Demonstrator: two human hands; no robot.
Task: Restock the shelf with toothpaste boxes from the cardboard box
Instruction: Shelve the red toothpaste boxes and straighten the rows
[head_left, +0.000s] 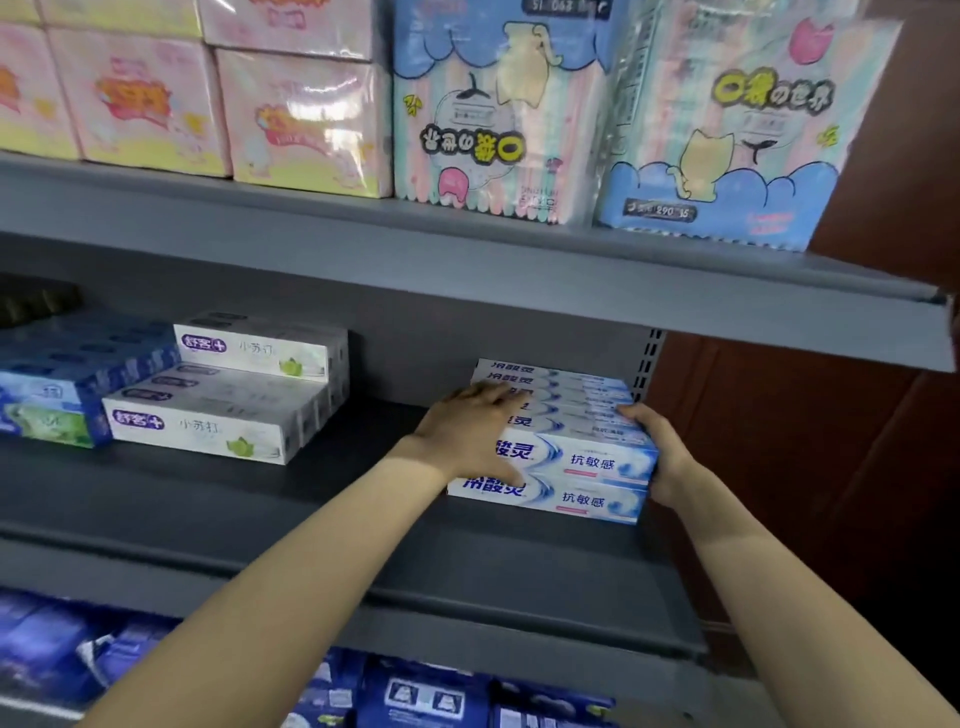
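Right of centre in the frame, on the middle shelf (322, 525), sits a two-layer stack of blue-and-white toothpaste boxes (582, 457), close to the shelf's right-hand upright. Both hands are on this stack. The left hand (470, 431) lies over its left end, fingers stretched fairly straight across the top boxes and thumb down the front face. The right hand (662, 457) wraps the right end, fingers curled over the top edge. The stack appears to rest on the shelf, so this batch looks placed or nearly so, with the hands seemingly squaring it up. Left of centre stand white toothpaste boxes (218, 410) with green leaf marks, stacked in steps, and at the far left edge are blue toothpaste boxes (67, 384). A wide bare stretch of shelf lies between the white boxes and the held stack, and more bare shelf runs along the front, so plenty of room remains and the restocking looks only partly done. The cardboard box is not in view, so how many boxes remain cannot be told. Above, the upper shelf's front edge (467, 270) overhangs low, limiting headroom; it carries tissue packs (311, 119). Blue packets (426, 696) fill the bottom of the frame.
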